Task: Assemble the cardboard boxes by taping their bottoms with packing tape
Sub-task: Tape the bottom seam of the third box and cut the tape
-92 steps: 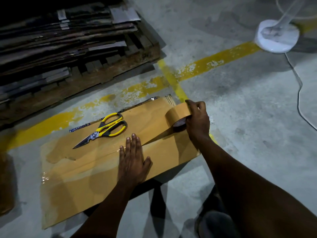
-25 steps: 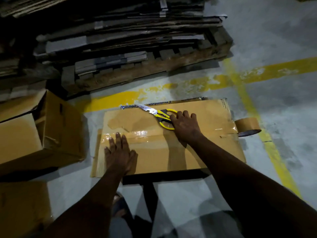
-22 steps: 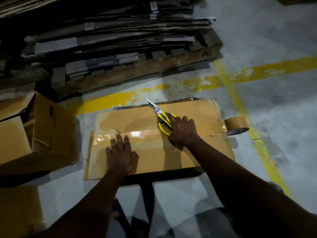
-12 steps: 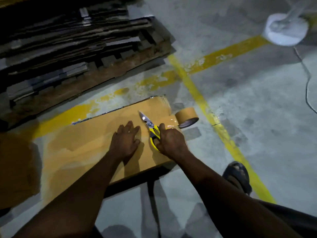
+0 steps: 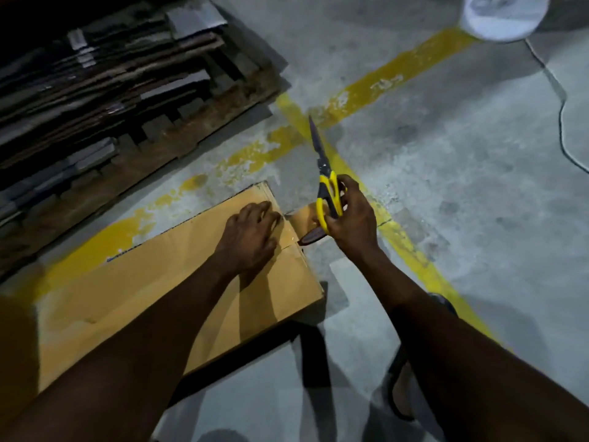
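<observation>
**Q:** Where is the box (image 5: 178,282) lying?
**A:** It is lying flat on the floor (image 5: 462,186), with its long side running from lower left to upper right. A seam is showing on its top face near the right end.

**Q:** What is the left hand (image 5: 251,237) doing?
**A:** It is pressing down on the box at the right end. The fingers are bent, with the tips bearing on the cardboard. They are not wrapping round anything.

**Q:** And the right hand (image 5: 350,218)?
**A:** It is gripping the yellow handles of the scissors (image 5: 328,193) and holding them above the floor, just past the box's right end. The blades are lying together and pointing away from the person.

**Q:** Where is the tape (image 5: 307,224) sitting?
**A:** The roll is standing just off the box's right end, between the two hands, and the right hand is partly hiding it. Whether a strip is joining it to the box cannot be told.

**Q:** What is surrounding the work area?
**A:** A pallet (image 5: 197,129) is carrying stacked flat cardboard at upper left. Yellow lines (image 5: 382,81) are crossing on the floor. A white round base (image 5: 500,17) is showing at the top right, with a cable (image 5: 564,122) trailing from it.
</observation>
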### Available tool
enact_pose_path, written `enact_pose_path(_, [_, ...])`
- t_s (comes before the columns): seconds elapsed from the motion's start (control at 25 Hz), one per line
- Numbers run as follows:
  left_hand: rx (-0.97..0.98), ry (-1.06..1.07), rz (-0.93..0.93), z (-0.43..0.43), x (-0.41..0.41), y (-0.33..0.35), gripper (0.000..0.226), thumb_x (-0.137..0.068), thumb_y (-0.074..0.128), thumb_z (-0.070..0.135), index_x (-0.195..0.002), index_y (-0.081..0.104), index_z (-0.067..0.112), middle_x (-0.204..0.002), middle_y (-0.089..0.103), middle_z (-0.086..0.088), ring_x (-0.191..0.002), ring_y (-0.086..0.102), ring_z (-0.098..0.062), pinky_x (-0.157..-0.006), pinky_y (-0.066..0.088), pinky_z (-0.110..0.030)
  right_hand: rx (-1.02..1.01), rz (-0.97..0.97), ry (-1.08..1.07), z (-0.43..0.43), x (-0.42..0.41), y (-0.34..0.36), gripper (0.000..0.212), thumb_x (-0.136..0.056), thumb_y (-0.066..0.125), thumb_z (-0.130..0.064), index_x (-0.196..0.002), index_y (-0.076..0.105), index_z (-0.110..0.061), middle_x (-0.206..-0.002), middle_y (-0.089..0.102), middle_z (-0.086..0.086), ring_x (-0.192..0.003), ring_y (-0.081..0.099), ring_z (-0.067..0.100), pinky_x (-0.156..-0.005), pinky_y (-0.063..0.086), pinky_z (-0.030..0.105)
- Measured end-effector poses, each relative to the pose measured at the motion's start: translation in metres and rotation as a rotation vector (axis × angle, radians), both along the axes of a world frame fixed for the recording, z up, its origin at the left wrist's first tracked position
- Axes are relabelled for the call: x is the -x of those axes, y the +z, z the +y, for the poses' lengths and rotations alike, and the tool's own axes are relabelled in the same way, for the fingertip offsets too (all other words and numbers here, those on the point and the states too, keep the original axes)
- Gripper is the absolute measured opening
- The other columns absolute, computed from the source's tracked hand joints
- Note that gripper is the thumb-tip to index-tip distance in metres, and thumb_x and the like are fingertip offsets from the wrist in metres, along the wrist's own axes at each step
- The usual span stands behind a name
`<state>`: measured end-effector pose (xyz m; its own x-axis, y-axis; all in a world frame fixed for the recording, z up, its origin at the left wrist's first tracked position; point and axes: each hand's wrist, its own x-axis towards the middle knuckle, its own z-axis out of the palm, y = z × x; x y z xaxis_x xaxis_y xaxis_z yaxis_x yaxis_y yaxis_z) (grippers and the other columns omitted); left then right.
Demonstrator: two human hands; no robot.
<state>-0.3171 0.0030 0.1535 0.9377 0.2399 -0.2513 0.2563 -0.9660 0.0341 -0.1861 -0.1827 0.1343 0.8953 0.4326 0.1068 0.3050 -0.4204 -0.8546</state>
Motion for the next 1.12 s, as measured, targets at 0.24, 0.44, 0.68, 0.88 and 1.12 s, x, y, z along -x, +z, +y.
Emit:
enact_pose_path(0.24, [0.054,0.038,-0.001,-0.003,-0.02,-0.013,0.065,-0.086,0.027,0.065,-0.142,0.039,0.035,-0.158,0.017,-0.01,-0.142,0.015,-0.034,-0.107,0.024,-0.057,0.008,0.168,-0.004,-0.015,-0.028,-0.037,0.095,-0.068,0.088,-0.034,-0.146,0.036,-0.02,-0.123,0.057,0.003,-0.108,0.053,0.023,-0.081,0.049,0.038])
enact_pose_path(0.44, [0.056,0.071,0.008,-0.006,-0.027,-0.013,0.06,-0.086,0.032,0.068,-0.137,0.046,0.039,-0.158,0.016,-0.01,-0.142,0.013,-0.035,-0.107,0.024,-0.059,0.07,0.281,-0.059,-0.042,-0.016,-0.06,0.105,-0.061,0.093,-0.034,-0.147,0.033,-0.02,-0.128,0.056,0.002,-0.114,0.055,0.024,-0.089,0.05,0.043])
enact_pose_path(0.68, [0.088,0.1,0.05,-0.009,-0.028,-0.012,0.067,-0.083,0.023,0.069,-0.138,0.044,0.038,-0.16,0.009,-0.008,-0.145,0.008,-0.035,-0.108,0.019,-0.061,0.019,0.311,-0.202,-0.005,0.01,-0.057,0.046,-0.092,0.067,-0.03,-0.133,0.05,-0.02,-0.104,0.069,0.011,-0.096,0.065,0.033,-0.076,0.051,0.039])
enact_pose_path(0.88, [0.067,0.069,0.086,-0.008,-0.029,-0.011,0.051,-0.094,0.04,0.057,-0.142,0.038,0.039,-0.161,0.006,-0.002,-0.145,0.005,-0.037,-0.109,0.018,-0.064,-0.037,0.492,-0.33,0.005,0.007,-0.063,0.051,-0.093,0.064,-0.023,-0.141,0.047,-0.021,-0.093,0.067,0.002,-0.094,0.066,0.028,-0.072,0.046,0.029])
enact_pose_path(1.12, [0.077,0.047,0.114,-0.01,-0.03,-0.01,0.048,-0.096,0.033,0.056,-0.141,0.037,0.038,-0.16,0.009,0.005,-0.145,0.003,-0.037,-0.109,0.016,-0.063,-0.016,0.185,-0.376,0.009,0.006,-0.052,0.042,-0.093,0.061,-0.028,-0.131,0.049,-0.016,-0.092,0.068,0.012,-0.083,0.063,0.038,-0.061,0.032,0.029])
